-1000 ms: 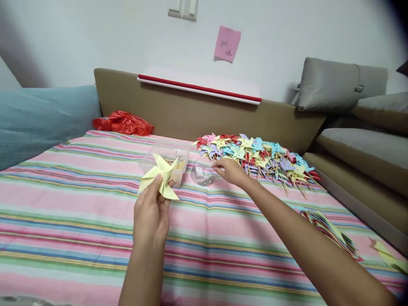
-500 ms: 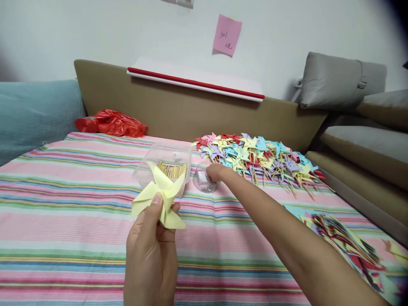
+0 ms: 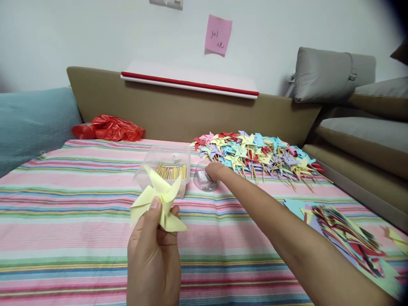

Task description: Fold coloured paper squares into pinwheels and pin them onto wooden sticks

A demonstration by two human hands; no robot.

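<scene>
My left hand (image 3: 153, 250) pinches a folded yellow paper pinwheel (image 3: 157, 199) by its centre, thumb on top, above the striped bedcover (image 3: 79, 221). My right hand (image 3: 216, 171) reaches forward into a small clear round container (image 3: 204, 180) of tiny silvery pins; its fingertips dip inside and are curled, and what they hold is hidden. Left of it stands a clear plastic box (image 3: 168, 170) with wooden sticks in it.
A heap of finished coloured pinwheels on sticks (image 3: 255, 155) lies at the far right of the bed. A stack of coloured cut paper (image 3: 344, 238) sits near my right elbow. A red plastic bag (image 3: 108, 127) lies by the brown headboard (image 3: 191, 110). A sofa stands to the right.
My right hand moved left from the pinwheel heap to the small round container and dipped into it. My left hand with the yellow pinwheel came nearer and lower in view.
</scene>
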